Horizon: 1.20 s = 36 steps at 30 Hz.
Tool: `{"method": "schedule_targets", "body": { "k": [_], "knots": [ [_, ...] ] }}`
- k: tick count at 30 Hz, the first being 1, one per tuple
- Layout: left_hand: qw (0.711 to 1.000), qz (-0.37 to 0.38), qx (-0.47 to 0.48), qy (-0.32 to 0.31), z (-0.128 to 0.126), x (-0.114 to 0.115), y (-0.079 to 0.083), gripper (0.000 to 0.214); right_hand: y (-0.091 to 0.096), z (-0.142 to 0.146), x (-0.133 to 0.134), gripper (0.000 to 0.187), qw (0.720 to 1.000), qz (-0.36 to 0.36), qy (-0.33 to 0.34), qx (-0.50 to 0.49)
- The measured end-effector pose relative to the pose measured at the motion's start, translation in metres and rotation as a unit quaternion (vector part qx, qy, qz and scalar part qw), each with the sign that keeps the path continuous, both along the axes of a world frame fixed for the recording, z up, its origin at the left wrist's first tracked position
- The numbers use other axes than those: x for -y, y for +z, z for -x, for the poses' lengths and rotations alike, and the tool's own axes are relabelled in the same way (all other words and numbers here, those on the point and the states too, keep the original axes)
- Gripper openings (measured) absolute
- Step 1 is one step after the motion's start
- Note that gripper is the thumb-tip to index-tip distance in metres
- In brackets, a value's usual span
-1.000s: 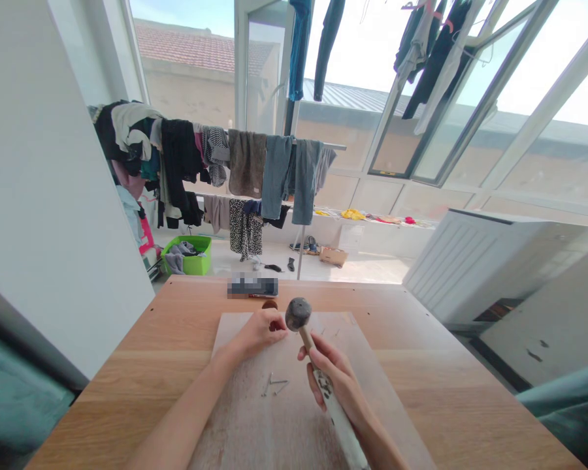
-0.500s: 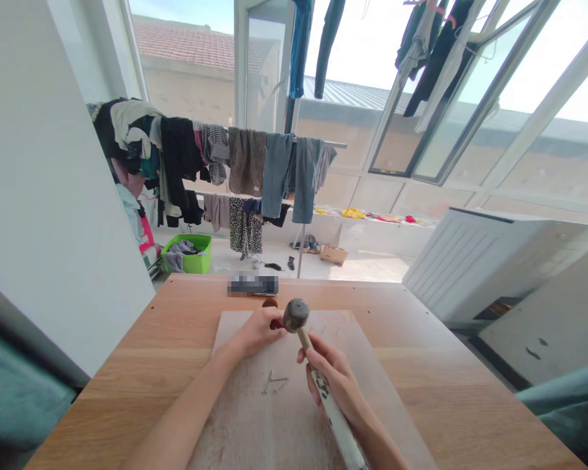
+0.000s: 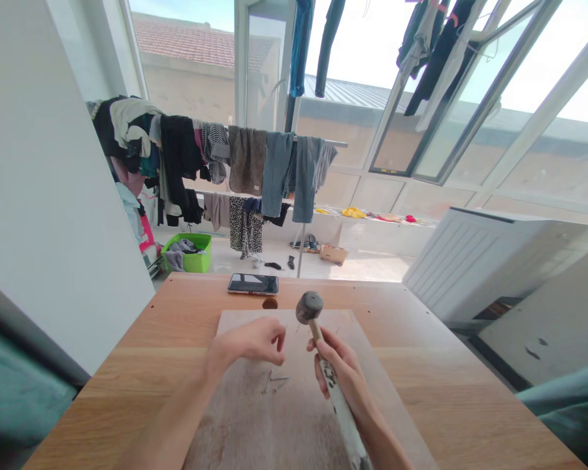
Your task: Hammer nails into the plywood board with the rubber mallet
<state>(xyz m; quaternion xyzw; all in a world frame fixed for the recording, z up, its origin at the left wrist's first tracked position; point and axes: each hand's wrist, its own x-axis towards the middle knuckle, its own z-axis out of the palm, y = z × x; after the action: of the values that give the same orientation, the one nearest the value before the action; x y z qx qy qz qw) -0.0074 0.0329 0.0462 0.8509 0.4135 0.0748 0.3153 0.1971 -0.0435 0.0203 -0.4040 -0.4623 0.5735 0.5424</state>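
My right hand (image 3: 340, 365) is wrapped round the pale, worn handle of a mallet (image 3: 310, 307). Its dark grey head points up and away over the wooden board (image 3: 284, 431). My left hand (image 3: 255, 339) hovers above the board's left side, thumb and forefinger apart, with nothing visible between them. Just below its fingertips lie a few loose nails (image 3: 275, 380). Thin nails (image 3: 337, 329) stand upright near the far end of the board, some partly behind the mallet.
The board rests on a wooden table (image 3: 142, 365). A phone (image 3: 253, 284) and a round brown spot (image 3: 270, 303) are beyond it. Farther back are a laundry rack (image 3: 279, 170) and a green basket (image 3: 196, 262). A white cabinet (image 3: 460, 261) stands to the right.
My left hand has drawn back from the far part of the board toward the loose nails, and its fingers have parted. The mallet has shifted slightly right in my right hand.
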Motion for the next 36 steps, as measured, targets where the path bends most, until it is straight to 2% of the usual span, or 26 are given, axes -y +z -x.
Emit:
{"method": "schedule_targets", "body": {
  "k": [3,6,12,19,22,24,27,31,36],
  "knots": [
    [0.998,0.031,-0.028,-0.045,-0.004,0.006,0.003,0.011,0.000,-0.002,-0.002,0.041,1.000,-0.002,-0.011,-0.001],
    [0.996,0.028,-0.053,-0.071,-0.009,0.011,0.007,0.011,-0.001,-0.003,-0.004,0.041,1.000,-0.002,-0.017,0.001],
    [0.991,0.014,-0.107,-0.074,-0.019,0.018,0.013,0.010,-0.004,-0.005,-0.004,0.045,1.000,0.009,-0.020,0.010],
    [0.995,-0.011,-0.065,-0.076,-0.022,0.016,0.009,0.009,-0.003,-0.010,-0.005,0.041,0.999,0.018,-0.028,0.021],
    [0.998,-0.024,0.029,-0.052,-0.009,0.008,0.015,0.009,-0.004,-0.012,-0.006,0.040,0.999,0.026,-0.030,0.016],
    [0.996,-0.038,0.080,-0.015,0.003,0.002,0.020,0.011,-0.006,-0.013,-0.006,0.040,0.999,0.028,-0.030,0.010],
    [0.995,-0.021,0.087,0.049,0.018,-0.005,0.021,0.013,-0.006,-0.012,-0.005,0.039,0.999,0.027,-0.032,0.004],
    [0.995,-0.031,0.057,0.076,0.027,-0.010,0.014,0.013,-0.003,-0.011,-0.004,0.039,0.999,0.015,-0.035,-0.001],
    [0.993,-0.061,0.069,0.079,0.023,-0.018,-0.004,0.014,-0.003,-0.009,-0.005,0.037,1.000,0.001,-0.028,-0.006]
  ]
}}
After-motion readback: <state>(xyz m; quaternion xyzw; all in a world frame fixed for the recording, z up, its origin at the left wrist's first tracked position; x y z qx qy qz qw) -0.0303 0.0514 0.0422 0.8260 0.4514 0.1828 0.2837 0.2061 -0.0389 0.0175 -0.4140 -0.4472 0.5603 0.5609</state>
